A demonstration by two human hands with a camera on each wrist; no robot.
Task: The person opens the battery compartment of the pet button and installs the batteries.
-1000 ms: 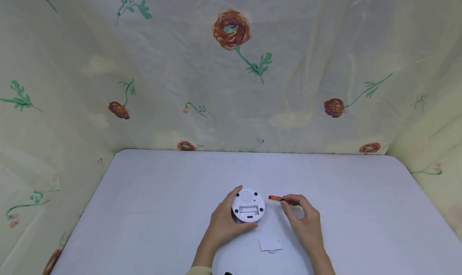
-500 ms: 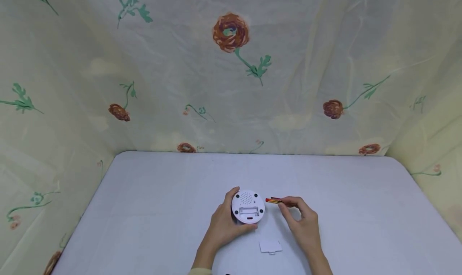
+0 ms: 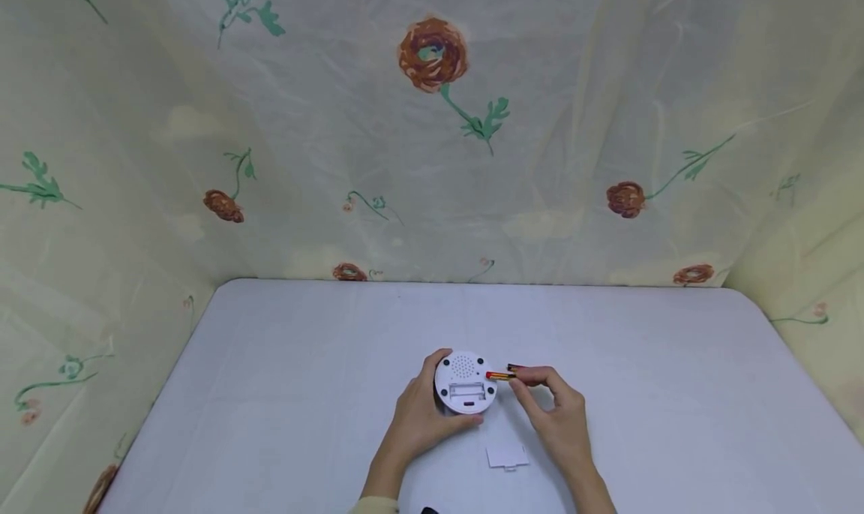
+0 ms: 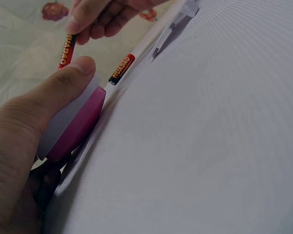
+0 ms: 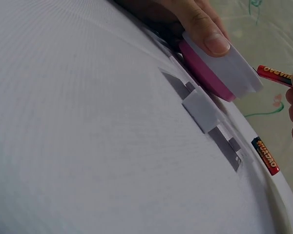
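Note:
A round white device with a pink side is tipped so its underside shows, with speaker holes, small dark feet and an uncovered battery compartment. My left hand grips it by the rim, thumb at the near side. Between thumb and fingers, my right hand pinches a red and black battery, whose red end is over the device's right edge in the head view. A second battery lies on the table, mostly behind the right fingers in the head view.
A white battery cover with a small tab lies on the white table, nearer me than the device. Flower-printed cloth hangs behind the table and at both sides. A small dark object shows at the bottom edge.
My right hand has moved left with its battery, from beside the device to over its edge. The second battery shows behind the right fingers. My left hand keeps its grip almost unmoved.

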